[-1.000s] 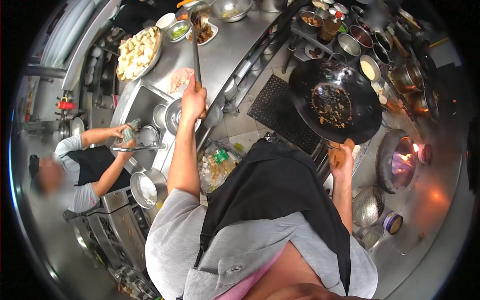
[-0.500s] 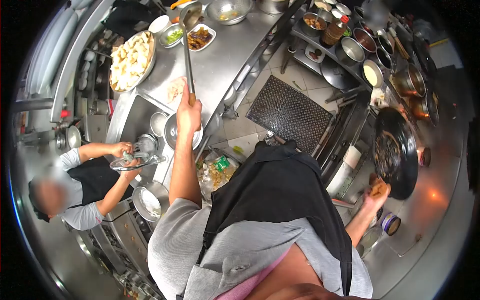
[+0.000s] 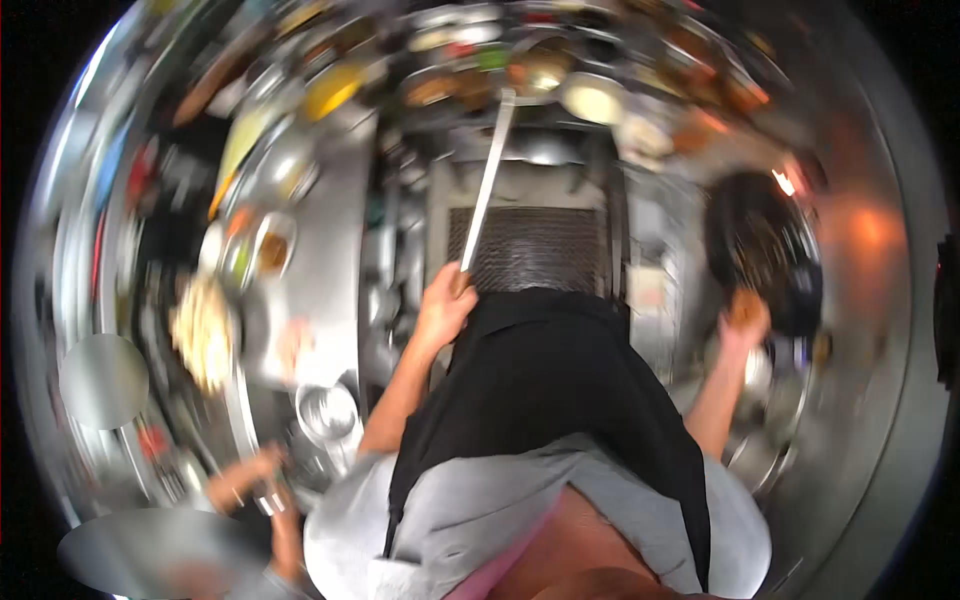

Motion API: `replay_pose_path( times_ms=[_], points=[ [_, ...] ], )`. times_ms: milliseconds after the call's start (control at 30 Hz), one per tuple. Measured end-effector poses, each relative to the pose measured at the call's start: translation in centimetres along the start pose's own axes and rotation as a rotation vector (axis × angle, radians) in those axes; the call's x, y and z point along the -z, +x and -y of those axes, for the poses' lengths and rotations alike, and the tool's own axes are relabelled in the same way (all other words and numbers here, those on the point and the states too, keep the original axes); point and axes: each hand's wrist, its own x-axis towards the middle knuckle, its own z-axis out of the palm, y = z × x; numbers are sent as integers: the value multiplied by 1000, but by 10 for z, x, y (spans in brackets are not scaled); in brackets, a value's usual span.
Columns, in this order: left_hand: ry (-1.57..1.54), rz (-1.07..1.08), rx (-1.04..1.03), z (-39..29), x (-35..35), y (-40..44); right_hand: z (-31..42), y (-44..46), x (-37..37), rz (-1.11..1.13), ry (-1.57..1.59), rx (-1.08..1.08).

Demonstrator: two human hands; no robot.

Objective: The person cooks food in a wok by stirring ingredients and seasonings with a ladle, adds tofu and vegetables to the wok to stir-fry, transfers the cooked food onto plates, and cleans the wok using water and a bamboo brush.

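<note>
My left hand [image 3: 443, 308] is closed round the wooden end of a long-handled ladle [image 3: 487, 195]. The ladle points forward above the dark floor mat, its far end blurred near the containers at the back. On the right, my right hand [image 3: 740, 328] is closed at the near rim of a black wok [image 3: 755, 235], round its brown handle or a brown pad there; blur hides which. The wok is tilted and stands close to a flame at its far right edge. What lies inside it is smeared by motion.
A steel counter [image 3: 325, 250] runs along the left, with a pile of pale pieces [image 3: 203, 330], a dish of brown food [image 3: 272, 252] and a metal bowl [image 3: 327, 412]. Several bowls and pots line the back. A ridged mat [image 3: 530, 245] covers the floor. A co-worker's hands [image 3: 262, 475] show at lower left.
The view has turned to the right. My left hand has swung the ladle away from the counter, over the floor mat. My right hand stays at the wok.
</note>
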Motion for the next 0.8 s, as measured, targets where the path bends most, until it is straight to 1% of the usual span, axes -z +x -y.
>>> replay_pose_path(
  times_ms=[33, 67, 100, 133, 167, 200, 233, 267, 300, 333, 367, 400, 433, 467, 500, 533, 600, 667, 700, 733, 767, 800],
  points=[
    [-57, 40, -51, -11, -12, 12, -10, -29, -30, -121, 20, 72],
    [-76, 67, -110, -17, -24, 28, -23, 1, -30, -92, 80, 48],
    [-12, 138, -180, -35, -34, 42, -36, 20, -30, 25, 158, 56],
    [45, 186, -253, -53, -42, 56, -51, 16, -56, -17, 291, 122],
    [37, 253, -255, -63, -52, 73, -54, 10, -81, -155, 388, 28],
    [29, 307, -253, -68, -59, 92, -73, 27, -82, -76, 509, 49],
    [49, 356, -294, -80, -72, 110, -74, 30, -98, -102, 541, 75],
    [109, 410, -402, -90, -84, 133, -75, 33, -113, -127, 572, 101],
    [168, 468, -509, -96, -96, 158, -83, 47, -117, -181, 571, 83],
    [222, 534, -621, -106, -112, 180, -99, 57, -120, -136, 552, 136],
    [264, 567, -604, -121, -129, 194, -106, 55, -131, -87, 538, 199],
    [371, 659, -606, -150, -149, 204, -109, 62, -132, -54, 523, 106],
    [475, 747, -613, -183, -165, 208, -107, 55, -138, 23, 469, 104],
    [586, 830, -621, -209, -186, 214, -103, 48, -148, -95, 447, 20],
    [626, 890, -669, -226, -213, 224, -85, 15, -164, -145, 312, 77],
    [662, 951, -859, -244, -245, 235, -109, 34, -148, -157, 219, 125],
    [618, 1041, -1072, -275, -319, 243, -109, 2, -147, -277, 25, 178],
    [802, 1206, -1031, -328, -395, 213, -125, -32, -130, -348, 94, 158],
    [797, 1236, -1185, -332, -442, 208, -136, -54, -120, -379, 126, 141],
    [782, 1260, -1340, -333, -491, 201, -147, -79, -111, -482, 126, 143],
    [854, 1269, -1469, -336, -536, 186, -159, -105, -102, -584, 125, 146],
    [919, 1270, -1601, -336, -580, 168, -172, -133, -96, -667, 153, 212]
  ],
)
